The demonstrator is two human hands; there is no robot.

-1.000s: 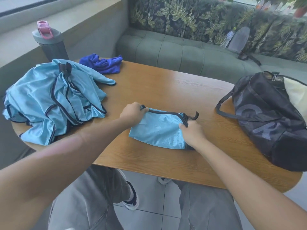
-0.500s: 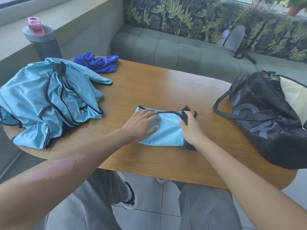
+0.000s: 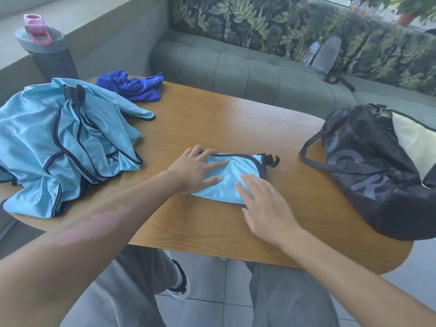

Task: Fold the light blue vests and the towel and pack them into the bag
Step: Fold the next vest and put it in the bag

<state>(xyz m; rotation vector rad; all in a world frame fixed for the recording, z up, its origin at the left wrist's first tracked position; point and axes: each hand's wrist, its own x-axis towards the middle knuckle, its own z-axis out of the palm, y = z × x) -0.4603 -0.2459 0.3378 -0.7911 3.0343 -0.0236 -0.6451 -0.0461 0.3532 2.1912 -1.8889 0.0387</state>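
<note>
A folded light blue vest [image 3: 232, 175] with dark trim lies in the middle of the wooden table [image 3: 212, 119]. My left hand [image 3: 197, 168] lies flat on its left part, fingers spread. My right hand [image 3: 262, 204] rests with straight fingers on its near right corner. A heap of unfolded light blue vests [image 3: 61, 142] covers the table's left end. Behind that heap sits a crumpled dark blue towel [image 3: 134, 86]. The black duffel bag [image 3: 377, 171] stands at the right end, its top unzipped and a pale lining showing.
A grey bottle with a pink lid [image 3: 44, 50] stands on the ledge at the far left. A green couch [image 3: 247, 72] runs behind the table, with a grey pouch [image 3: 326, 55] and a plastic bottle on it. My knees are under the near table edge.
My left hand opened from a grip on the vest's edge and now lies flat on it. My right hand let go of the right edge and flattened onto the near corner.
</note>
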